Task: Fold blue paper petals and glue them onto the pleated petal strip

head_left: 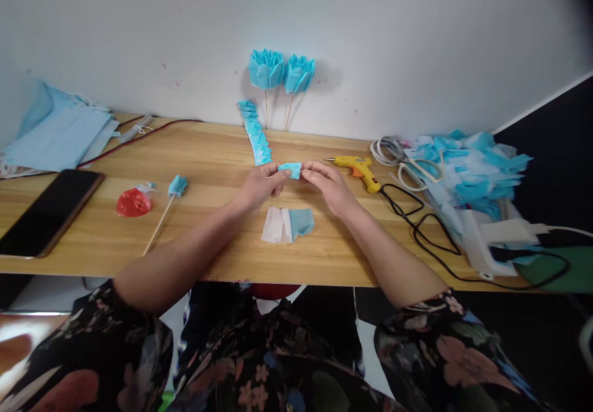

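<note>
Between both hands, above the middle of the table, is a small folded piece of blue mask fabric. My left hand pinches its left end with thumb and fingers. At the other end my right hand has its fingers closed on the edge. Just below, a white and a blue piece of fabric lie flat on the wood. A pleated blue strip stretches away behind my left hand. To the right of my right hand rests a yellow glue gun.
Two blue fabric flowers on sticks lean against the wall. At left are face masks, a phone, a red wrapper and a blue-tipped stick. Scissors, blue scraps, a power strip and black cable occupy the right.
</note>
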Demonstrator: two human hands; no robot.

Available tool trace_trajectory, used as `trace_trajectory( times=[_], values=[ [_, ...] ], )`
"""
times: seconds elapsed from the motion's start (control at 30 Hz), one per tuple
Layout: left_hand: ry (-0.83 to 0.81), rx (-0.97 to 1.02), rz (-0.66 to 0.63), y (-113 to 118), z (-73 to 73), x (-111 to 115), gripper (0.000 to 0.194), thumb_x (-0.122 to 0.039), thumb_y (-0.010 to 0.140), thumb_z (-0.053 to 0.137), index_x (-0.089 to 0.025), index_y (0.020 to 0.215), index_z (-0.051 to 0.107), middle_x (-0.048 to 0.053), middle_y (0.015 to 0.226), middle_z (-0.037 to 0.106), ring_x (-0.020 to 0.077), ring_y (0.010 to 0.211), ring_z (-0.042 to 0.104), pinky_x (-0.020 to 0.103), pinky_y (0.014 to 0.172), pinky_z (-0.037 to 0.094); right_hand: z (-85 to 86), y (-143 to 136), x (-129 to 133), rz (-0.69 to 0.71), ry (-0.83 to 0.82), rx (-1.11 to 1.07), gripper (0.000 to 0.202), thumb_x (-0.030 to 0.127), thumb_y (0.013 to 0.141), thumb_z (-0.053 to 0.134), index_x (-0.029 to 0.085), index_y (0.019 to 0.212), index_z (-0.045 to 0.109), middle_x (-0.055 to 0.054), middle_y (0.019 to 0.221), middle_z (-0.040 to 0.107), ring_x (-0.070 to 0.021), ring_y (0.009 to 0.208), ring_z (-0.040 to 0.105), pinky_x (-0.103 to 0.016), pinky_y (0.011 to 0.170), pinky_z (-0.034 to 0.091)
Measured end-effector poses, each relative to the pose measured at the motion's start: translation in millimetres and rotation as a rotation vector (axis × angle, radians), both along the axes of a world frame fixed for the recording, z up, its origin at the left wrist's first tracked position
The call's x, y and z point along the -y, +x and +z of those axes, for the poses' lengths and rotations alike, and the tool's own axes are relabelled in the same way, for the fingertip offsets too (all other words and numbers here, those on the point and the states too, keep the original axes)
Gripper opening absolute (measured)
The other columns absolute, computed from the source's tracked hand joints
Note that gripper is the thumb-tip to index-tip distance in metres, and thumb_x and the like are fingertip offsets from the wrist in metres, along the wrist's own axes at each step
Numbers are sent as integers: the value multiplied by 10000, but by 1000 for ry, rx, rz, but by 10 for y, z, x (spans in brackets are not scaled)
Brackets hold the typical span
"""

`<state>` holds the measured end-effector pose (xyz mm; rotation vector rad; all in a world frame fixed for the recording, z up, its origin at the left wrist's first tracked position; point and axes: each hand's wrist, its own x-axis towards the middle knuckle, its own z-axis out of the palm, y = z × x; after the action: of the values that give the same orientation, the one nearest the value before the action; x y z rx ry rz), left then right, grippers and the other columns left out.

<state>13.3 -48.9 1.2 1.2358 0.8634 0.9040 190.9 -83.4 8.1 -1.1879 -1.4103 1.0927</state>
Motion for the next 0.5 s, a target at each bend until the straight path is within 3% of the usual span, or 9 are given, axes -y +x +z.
trace_trajectory(
  times=[0.2,0.5],
  values=[
    [-6,-43,-9,9,36,21,267,-161,892,613,-174,645,513,-70,435,452,56,422,343,223,479,248,4,30,-12,-26,34,132,209,407,796,675,217,756,598,27,704,491,-138,693,425,-292,660,337],
    [-9,-54,-80,1,27,18,245,-176,882,621,-164,652,538,-61,435,455,54,420,344,219,476,249,-1,51,-22,-39,70,240,210,380,792,621,214,698,534,35,662,453,-120,628,382,-296,612,275]
  ],
)
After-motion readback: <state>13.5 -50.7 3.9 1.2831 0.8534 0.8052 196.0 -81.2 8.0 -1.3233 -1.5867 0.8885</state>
